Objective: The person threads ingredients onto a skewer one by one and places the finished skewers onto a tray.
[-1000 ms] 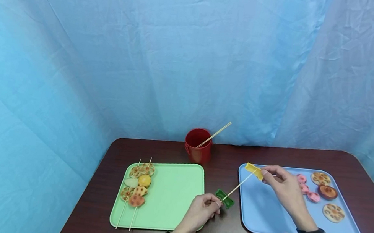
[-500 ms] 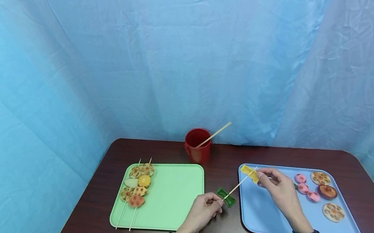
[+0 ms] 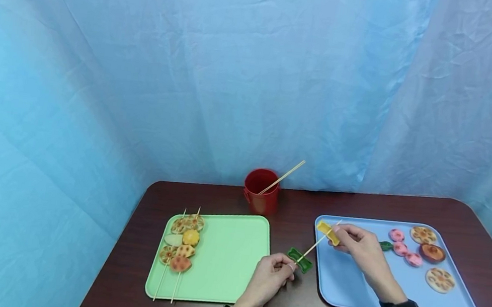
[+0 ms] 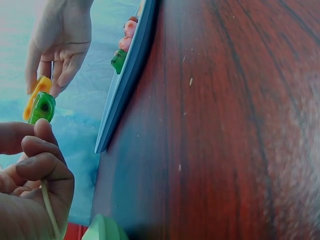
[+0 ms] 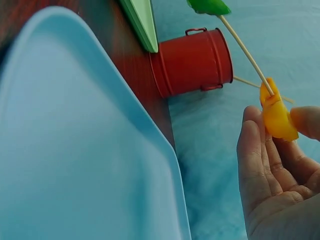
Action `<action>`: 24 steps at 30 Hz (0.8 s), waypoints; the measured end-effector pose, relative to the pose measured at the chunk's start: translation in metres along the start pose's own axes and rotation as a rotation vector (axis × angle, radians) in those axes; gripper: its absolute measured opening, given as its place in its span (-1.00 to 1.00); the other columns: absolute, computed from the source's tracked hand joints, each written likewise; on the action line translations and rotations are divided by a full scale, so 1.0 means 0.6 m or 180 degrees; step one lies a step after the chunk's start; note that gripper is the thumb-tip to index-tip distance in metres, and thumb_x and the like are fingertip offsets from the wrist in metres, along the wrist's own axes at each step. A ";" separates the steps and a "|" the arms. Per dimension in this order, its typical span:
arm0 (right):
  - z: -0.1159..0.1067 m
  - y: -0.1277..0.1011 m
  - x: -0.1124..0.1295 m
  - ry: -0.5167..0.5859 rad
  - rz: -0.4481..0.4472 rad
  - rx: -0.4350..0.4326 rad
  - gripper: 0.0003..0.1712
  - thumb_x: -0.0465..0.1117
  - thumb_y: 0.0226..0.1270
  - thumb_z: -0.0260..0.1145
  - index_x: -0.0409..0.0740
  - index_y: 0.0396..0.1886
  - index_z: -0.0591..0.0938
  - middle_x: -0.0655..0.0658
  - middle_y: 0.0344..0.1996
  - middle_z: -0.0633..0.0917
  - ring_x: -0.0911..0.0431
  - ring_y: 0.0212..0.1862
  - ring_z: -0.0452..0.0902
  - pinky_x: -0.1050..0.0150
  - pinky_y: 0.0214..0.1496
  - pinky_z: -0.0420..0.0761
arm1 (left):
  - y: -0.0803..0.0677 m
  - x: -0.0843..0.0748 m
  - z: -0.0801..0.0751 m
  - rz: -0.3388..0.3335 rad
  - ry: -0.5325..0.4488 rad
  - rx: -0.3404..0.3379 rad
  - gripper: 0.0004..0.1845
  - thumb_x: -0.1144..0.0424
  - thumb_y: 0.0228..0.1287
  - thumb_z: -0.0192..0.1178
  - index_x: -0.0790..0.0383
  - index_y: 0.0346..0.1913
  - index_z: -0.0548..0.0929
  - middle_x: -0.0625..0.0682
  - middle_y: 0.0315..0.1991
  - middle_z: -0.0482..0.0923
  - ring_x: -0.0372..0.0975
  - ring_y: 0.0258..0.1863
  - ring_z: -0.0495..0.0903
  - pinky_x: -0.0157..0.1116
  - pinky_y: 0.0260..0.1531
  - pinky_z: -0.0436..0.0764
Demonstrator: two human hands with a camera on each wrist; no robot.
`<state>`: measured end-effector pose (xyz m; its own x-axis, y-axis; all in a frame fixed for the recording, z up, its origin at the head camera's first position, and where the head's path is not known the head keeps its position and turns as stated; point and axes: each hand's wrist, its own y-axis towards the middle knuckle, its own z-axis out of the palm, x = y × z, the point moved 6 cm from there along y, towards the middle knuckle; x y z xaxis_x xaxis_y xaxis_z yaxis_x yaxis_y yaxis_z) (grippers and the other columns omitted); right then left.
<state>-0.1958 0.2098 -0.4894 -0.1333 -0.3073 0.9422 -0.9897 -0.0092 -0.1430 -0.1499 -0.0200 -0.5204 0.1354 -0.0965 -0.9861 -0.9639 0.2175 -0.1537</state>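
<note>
My left hand (image 3: pixel 269 280) grips the lower part of a thin wooden skewer (image 3: pixel 316 244) between the two trays. Just above those fingers, a green pepper piece (image 3: pixel 304 265) sits threaded on the stick. Over the blue tray's left side, my right hand (image 3: pixel 364 255) pinches a yellow pepper piece (image 3: pixel 324 228) between thumb and fingers. The skewer runs into this piece in the right wrist view, and its tip shows beyond it in the head view. A stretch of bare stick separates the yellow piece (image 5: pixel 280 120) from the green piece (image 5: pixel 209 6).
On the left, a green tray (image 3: pixel 229 258) bears two loaded skewers (image 3: pixel 180 247). A red bucket (image 3: pixel 263 205) with skewers stands behind. The blue tray (image 3: pixel 344 289) holds pink pieces (image 3: pixel 400 248), lotus root slices (image 3: pixel 440 280), a brown mushroom-like piece (image 3: pixel 432 253) and a small green piece (image 3: pixel 386 246).
My right hand has moved left and slightly down, bringing the yellow pepper piece farther along the skewer toward the green one. The left hand has shifted slightly right with the skewer.
</note>
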 end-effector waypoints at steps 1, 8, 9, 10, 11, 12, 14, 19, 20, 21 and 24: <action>0.002 -0.001 0.000 0.0028 0.0000 0.0007 -0.32 0.17 0.55 0.24 -0.38 0.23 0.62 -0.21 -0.07 0.74 0.16 -0.13 0.70 0.21 -0.02 0.72 | 0.001 0.000 0.001 0.0006 0.0001 0.0001 -0.85 0.35 0.37 0.25 0.42 -0.22 0.72 -0.07 -0.55 0.59 -0.25 -0.58 0.45 -0.41 -0.61 0.44; 0.027 -0.009 -0.001 0.0189 -0.0032 0.0076 -0.46 0.05 0.54 0.30 -0.40 0.11 0.66 -0.19 -0.12 0.75 0.18 -0.17 0.69 0.18 -0.07 0.73 | 0.002 -0.002 0.003 0.0026 0.0013 -0.0021 -0.83 0.36 0.36 0.25 0.47 -0.21 0.71 -0.07 -0.56 0.59 -0.26 -0.59 0.45 -0.41 -0.62 0.43; 0.030 -0.011 0.000 0.0202 -0.0050 0.0070 -0.48 0.03 0.54 0.31 -0.40 0.08 0.67 -0.19 -0.13 0.75 0.18 -0.18 0.69 0.19 -0.08 0.73 | 0.002 -0.002 0.004 0.0026 0.0014 -0.0024 -0.83 0.36 0.36 0.25 0.47 -0.21 0.71 -0.08 -0.56 0.59 -0.26 -0.59 0.45 -0.41 -0.63 0.43; 0.033 -0.012 0.000 0.0210 -0.0071 0.0068 -0.50 0.01 0.53 0.31 -0.40 0.05 0.68 -0.18 -0.15 0.76 0.18 -0.19 0.68 0.19 -0.10 0.73 | 0.003 -0.002 0.004 0.0028 0.0015 -0.0025 -0.82 0.35 0.36 0.25 0.47 -0.21 0.71 -0.08 -0.56 0.59 -0.27 -0.59 0.44 -0.41 -0.63 0.43; 0.037 -0.014 0.000 0.0213 -0.0090 0.0064 -0.52 0.00 0.53 0.32 -0.40 0.03 0.69 -0.17 -0.17 0.76 0.18 -0.20 0.68 0.20 -0.11 0.73 | 0.003 -0.002 0.004 0.0030 0.0017 -0.0029 -0.82 0.35 0.36 0.25 0.47 -0.22 0.71 -0.08 -0.56 0.59 -0.27 -0.59 0.44 -0.42 -0.63 0.43; 0.040 -0.016 0.000 0.0210 -0.0111 0.0062 -0.54 -0.01 0.52 0.33 -0.39 0.01 0.70 -0.17 -0.19 0.76 0.18 -0.21 0.68 0.19 -0.12 0.73 | 0.003 -0.002 0.004 0.0034 0.0017 -0.0034 -0.82 0.35 0.36 0.25 0.48 -0.22 0.71 -0.08 -0.56 0.59 -0.28 -0.59 0.44 -0.42 -0.63 0.43; 0.046 -0.018 0.000 0.0196 -0.0134 0.0052 -0.57 -0.03 0.52 0.33 -0.38 -0.04 0.72 -0.15 -0.23 0.76 0.18 -0.24 0.68 0.20 -0.14 0.72 | 0.003 -0.002 0.005 0.0042 0.0013 -0.0039 -0.82 0.36 0.36 0.25 0.48 -0.22 0.71 -0.09 -0.56 0.59 -0.29 -0.60 0.44 -0.42 -0.63 0.42; 0.059 -0.022 -0.003 0.0132 -0.0141 0.0073 -0.62 -0.06 0.52 0.33 -0.35 -0.09 0.73 -0.13 -0.29 0.76 0.16 -0.26 0.68 0.18 -0.14 0.72 | 0.004 -0.001 0.005 0.0048 0.0001 -0.0045 -0.81 0.35 0.35 0.26 0.50 -0.23 0.70 -0.09 -0.56 0.58 -0.32 -0.60 0.43 -0.43 -0.63 0.42; 0.061 -0.023 -0.003 0.0118 -0.0140 0.0089 -0.63 -0.06 0.52 0.33 -0.34 -0.09 0.73 -0.13 -0.28 0.76 0.16 -0.26 0.68 0.18 -0.14 0.72 | 0.004 -0.001 0.005 0.0045 0.0000 -0.0043 -0.81 0.35 0.36 0.26 0.49 -0.23 0.70 -0.09 -0.56 0.58 -0.32 -0.60 0.43 -0.43 -0.63 0.43; 0.063 -0.024 -0.004 0.0104 -0.0139 0.0105 -0.63 -0.06 0.52 0.33 -0.34 -0.09 0.73 -0.12 -0.28 0.76 0.16 -0.25 0.68 0.18 -0.14 0.72 | 0.004 -0.001 0.006 0.0042 0.0001 -0.0043 -0.81 0.34 0.35 0.26 0.49 -0.23 0.70 -0.09 -0.56 0.58 -0.31 -0.60 0.43 -0.43 -0.63 0.43; 0.068 -0.027 -0.006 0.0100 -0.0101 0.0148 -0.64 -0.04 0.53 0.32 -0.31 -0.09 0.73 -0.12 -0.24 0.76 0.15 -0.23 0.69 0.17 -0.13 0.72 | 0.004 -0.002 0.005 0.0030 0.0003 -0.0042 -0.82 0.34 0.35 0.26 0.46 -0.24 0.71 -0.08 -0.56 0.59 -0.30 -0.59 0.44 -0.42 -0.63 0.43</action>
<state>-0.1774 0.1720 -0.5028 -0.1042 -0.2761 0.9555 -0.9900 -0.0628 -0.1261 -0.1517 -0.0162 -0.5198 0.1261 -0.0955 -0.9874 -0.9680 0.2056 -0.1435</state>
